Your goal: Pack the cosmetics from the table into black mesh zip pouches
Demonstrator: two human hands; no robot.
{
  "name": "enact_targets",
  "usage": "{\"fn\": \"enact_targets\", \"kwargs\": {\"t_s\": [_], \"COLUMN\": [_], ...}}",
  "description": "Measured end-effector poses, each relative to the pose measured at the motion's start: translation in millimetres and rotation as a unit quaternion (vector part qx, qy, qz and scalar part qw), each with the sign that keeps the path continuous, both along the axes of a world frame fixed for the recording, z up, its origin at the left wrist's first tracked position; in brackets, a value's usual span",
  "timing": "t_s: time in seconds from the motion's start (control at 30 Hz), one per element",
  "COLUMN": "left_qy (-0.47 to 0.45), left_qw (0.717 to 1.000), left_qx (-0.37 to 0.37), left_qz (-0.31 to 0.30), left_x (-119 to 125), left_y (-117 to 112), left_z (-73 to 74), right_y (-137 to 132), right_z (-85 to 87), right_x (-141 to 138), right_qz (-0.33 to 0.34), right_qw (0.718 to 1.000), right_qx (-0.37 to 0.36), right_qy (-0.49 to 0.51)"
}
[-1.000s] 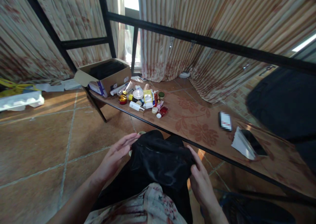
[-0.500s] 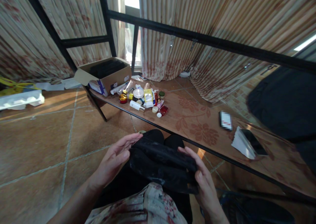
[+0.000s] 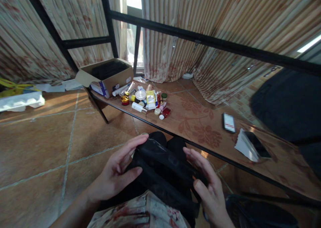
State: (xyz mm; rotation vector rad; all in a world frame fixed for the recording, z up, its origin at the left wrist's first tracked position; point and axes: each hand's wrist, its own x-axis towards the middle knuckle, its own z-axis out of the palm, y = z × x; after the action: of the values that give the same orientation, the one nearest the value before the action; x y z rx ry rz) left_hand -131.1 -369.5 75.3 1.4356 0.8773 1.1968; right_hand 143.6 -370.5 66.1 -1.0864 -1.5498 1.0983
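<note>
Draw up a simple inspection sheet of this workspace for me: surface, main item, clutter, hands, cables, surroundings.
Surface: long brown tabletop with a darker floral pattern.
Job's things: black pouch above the lap; it appears to gape along its length.
Clutter: small jars and tubes heaped beside an open cardboard box with dark contents; farther right, a white wrapper touching a dark flat slab, and a blurred small item.
Hands: left hand and right hand hold the pouch at opposite ends.
Cables: nothing seen for certain.
Surroundings: striped curtains, black metal frame, tiled floor.
</note>
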Motion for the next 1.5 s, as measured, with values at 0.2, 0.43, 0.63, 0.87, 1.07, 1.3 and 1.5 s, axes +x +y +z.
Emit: {"fn": "enact_targets", "kwargs": {"t_s": [0.2,0.43,0.63,0.87,1.07,1.3,1.5], "left_qy": [0.145,0.227,0.252,0.294,0.36,0.341,0.25], "left_qw": [0.988,0.968,0.954,0.937,0.91,0.934,0.968], "left_qx": [0.05,0.066,-0.002,-0.001,0.112,0.098,-0.034], "left_qz": [0.013,0.085,0.164,0.188,0.171,0.04,-0.003], "left_x": [5,10,17,21,19,15,17], "left_y": [6,12,17,17,13,14,25], "left_z": [-5.9,-16.0,-27.9,-32.4,-21.7,2.2,-1.2], "right_y": [4,-3,-3,0,0,6,14], "right_z": [-4.9,8.1,1.3,-3.6,2.7,7.5,2.2], "right_x": [-11,-29,-38,-28,-27,-32,-34], "right_qz": [0.018,0.06,0.016,-0.024,-0.016,0.033,0.071], "right_qw": [0.995,0.964,0.913,0.9,0.942,0.978,0.984], "right_qx": [-0.043,0.01,0.11,0.195,0.174,0.023,-0.052], "right_qy": [-0.085,-0.258,-0.392,-0.388,-0.286,-0.204,-0.154]}}
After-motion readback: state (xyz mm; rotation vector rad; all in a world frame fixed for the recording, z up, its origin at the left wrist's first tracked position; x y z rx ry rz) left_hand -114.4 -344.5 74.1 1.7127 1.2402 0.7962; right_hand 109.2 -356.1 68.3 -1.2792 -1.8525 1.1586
